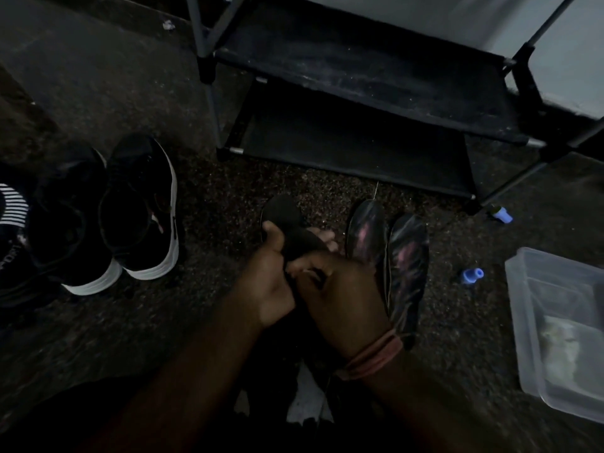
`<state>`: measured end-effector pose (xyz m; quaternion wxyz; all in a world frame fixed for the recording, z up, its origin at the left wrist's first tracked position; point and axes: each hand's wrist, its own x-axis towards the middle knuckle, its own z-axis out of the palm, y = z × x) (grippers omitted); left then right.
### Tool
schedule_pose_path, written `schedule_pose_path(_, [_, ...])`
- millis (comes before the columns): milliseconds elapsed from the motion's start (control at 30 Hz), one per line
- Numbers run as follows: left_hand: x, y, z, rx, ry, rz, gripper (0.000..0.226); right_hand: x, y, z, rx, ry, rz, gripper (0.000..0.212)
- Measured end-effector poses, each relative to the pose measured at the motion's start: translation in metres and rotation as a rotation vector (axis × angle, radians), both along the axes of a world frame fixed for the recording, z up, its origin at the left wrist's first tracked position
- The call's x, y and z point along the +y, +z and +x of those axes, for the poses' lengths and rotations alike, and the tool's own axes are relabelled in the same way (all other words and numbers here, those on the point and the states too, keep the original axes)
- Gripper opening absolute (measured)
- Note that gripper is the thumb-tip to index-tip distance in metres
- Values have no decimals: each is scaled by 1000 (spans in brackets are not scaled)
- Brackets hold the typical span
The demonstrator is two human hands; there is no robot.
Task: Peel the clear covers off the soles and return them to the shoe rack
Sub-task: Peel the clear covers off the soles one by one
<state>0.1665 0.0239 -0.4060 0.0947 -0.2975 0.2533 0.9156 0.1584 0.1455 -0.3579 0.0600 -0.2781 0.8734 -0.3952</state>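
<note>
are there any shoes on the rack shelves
No, both visible shelves of the shoe rack are bare; the black sneakers stand on the floor.

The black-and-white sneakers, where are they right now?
In the head view the black-and-white sneakers stand side by side on the floor at left, left of the shoe rack and of both hands, touching neither.

Dim home entryway; black shoe rack (376, 80); sneakers (108, 217) on speckled floor (228, 191)
</note>
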Motion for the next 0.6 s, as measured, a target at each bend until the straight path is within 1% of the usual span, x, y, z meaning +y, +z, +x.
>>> schedule_pose_path(33, [-6,-1,-2,-13,51,9,95,-1,0,-1,-41,48,23,13])
schedule_pose_path(100, [-10,1,-3,-10,80,52,98,6,1,-11,-144,26,46,12])
schedule_pose_path(133, [-11,3,-3,6,89,78,97,12,0,-19,-180,-34,45,12])
schedule_pose_path(200, [-11,5,-3,49,132,114,95,23,1,-31,-184,-191,35,12])
schedule_pose_path(233, [-12,5,-3,62,152,125,93,27,1,-35,-229,-251,9,14])
schedule_pose_path(267, [-13,4,-4,74,166,137,93,27,2,-37,-332,-282,-38,17])
schedule_pose_path(300, [-14,3,-4,78,175,141,94,25,3,-36,-481,-281,-98,18])
schedule_pose_path(333, [-15,2,-4,83,177,138,95,23,3,-35,-621,-257,-147,17])
schedule_pose_path(367, [-16,1,-5,90,175,131,97,21,3,-34,-714,-230,-174,15])
schedule_pose_path(433, [-16,2,-5,99,177,116,98,19,-1,-31,-775,-222,-187,15])
schedule_pose_path(467, [-16,3,-5,100,182,111,98,18,-4,-32,-790,-255,-208,15])
schedule_pose_path(533, [-16,6,-3,98,153,125,96,16,-7,-34,-849,-389,-306,12])
schedule_pose_path(600, [-12,9,-1,89,77,132,92,15,-10,-36,-886,-520,-435,10])
